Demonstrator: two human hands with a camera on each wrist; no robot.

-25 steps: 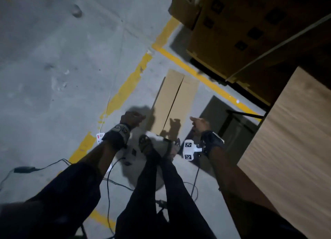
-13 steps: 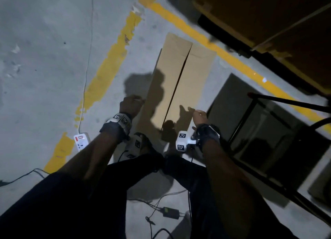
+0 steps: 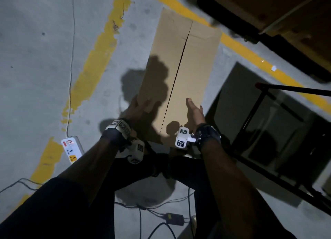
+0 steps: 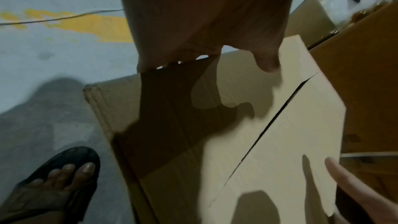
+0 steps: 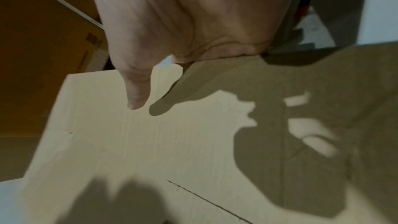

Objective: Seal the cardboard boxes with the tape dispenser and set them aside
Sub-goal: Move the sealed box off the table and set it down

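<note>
Between your hands lies the long cardboard box (image 3: 180, 73), its centre seam (image 3: 177, 77) untaped as far as I can tell. Your left hand (image 3: 138, 106) grips the left edge; your right hand (image 3: 195, 111) clasps the right edge, thumb on top. No tape dispenser shows, so sealing and setting aside remain.

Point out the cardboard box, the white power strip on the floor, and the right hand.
cardboard box (image 3: 193, 72): head view, on the right top flap beside the open centre seam.
power strip (image 3: 71, 149): head view, on its white top face.
right hand (image 3: 195, 111): head view, on the palm at the box's near right edge.
</note>
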